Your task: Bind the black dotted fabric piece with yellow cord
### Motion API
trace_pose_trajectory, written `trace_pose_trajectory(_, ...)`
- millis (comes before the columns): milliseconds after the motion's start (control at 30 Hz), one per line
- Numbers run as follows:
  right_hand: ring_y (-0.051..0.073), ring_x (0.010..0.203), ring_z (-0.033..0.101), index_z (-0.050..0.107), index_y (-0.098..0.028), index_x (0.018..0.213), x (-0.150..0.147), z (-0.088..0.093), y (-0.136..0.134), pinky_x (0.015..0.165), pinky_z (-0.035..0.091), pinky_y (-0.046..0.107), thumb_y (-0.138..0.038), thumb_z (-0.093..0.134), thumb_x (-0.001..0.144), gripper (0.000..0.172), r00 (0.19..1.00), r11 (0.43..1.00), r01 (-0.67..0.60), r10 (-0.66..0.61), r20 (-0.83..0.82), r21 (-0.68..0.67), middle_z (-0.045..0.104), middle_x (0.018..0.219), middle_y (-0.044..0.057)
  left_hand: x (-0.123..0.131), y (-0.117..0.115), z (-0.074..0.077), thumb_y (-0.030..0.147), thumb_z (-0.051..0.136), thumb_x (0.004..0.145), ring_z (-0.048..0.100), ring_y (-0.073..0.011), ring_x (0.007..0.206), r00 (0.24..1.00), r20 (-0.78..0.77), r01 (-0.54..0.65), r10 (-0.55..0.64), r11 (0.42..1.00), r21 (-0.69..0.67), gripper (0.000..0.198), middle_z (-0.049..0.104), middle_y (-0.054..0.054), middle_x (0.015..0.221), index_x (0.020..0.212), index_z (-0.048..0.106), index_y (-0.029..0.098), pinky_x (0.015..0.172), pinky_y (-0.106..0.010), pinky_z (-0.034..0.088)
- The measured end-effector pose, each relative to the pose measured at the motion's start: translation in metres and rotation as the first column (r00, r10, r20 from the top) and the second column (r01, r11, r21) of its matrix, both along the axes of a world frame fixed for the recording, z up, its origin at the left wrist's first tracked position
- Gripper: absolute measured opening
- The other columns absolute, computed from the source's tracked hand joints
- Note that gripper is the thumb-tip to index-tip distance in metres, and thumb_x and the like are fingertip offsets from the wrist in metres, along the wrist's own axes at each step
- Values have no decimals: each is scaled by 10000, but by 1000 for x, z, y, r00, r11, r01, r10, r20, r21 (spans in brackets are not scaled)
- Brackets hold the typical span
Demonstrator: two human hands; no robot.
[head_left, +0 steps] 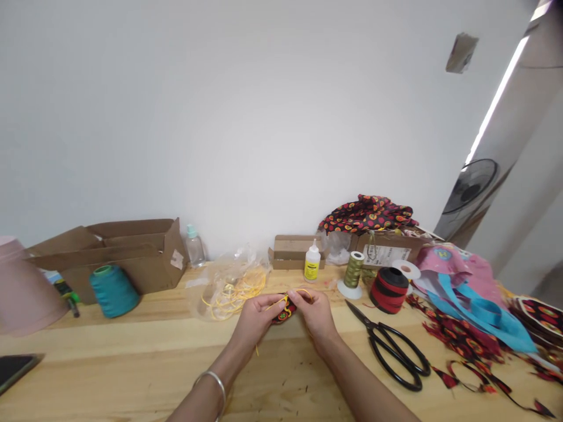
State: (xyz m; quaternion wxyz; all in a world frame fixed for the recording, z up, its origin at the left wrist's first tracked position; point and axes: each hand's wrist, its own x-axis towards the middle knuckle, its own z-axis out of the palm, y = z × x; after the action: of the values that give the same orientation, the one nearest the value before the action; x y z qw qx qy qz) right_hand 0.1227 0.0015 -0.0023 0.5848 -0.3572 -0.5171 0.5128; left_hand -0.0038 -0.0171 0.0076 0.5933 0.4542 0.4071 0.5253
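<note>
Both hands meet at the middle of the wooden table (132,357). My left hand (253,319) and my right hand (314,313) each pinch a small piece of dark patterned fabric (284,312) with a yellow cord (299,291) looped over it. A silver bangle sits on my left wrist. The fingers of both hands are closed on the piece.
Black scissors (393,349) lie right of my right hand. Behind are a glue bottle (312,262), a gold thread spool (353,271), a red-black ribbon roll (389,289), yellow cord in a plastic bag (233,287), a teal thread cone (113,290), cardboard boxes (132,252) and fabric scraps (466,340).
</note>
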Motion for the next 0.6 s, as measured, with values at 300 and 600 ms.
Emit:
trace_pose_trajectory(300,90,514,425,577,-128,500,1,1,1,509,351,212,-269,610,586,168,997,996,79,-80,23,32,504,525,-16,1,-2,2,257,670,533,589,-154,601,998,-45,-35,35,999,-10,261,676,-75,668,744,658,104,600,-247,440)
trace_pose_trajectory(600,107,548,462,601,-136,515,0,7,-1,562,379,230,-259,609,586,143,989,985,146,-148,13,91,532,546,-5,1,-3,3,262,687,505,595,-177,644,999,-13,-50,50,999,-9,274,673,-75,662,725,660,102,646,-275,440)
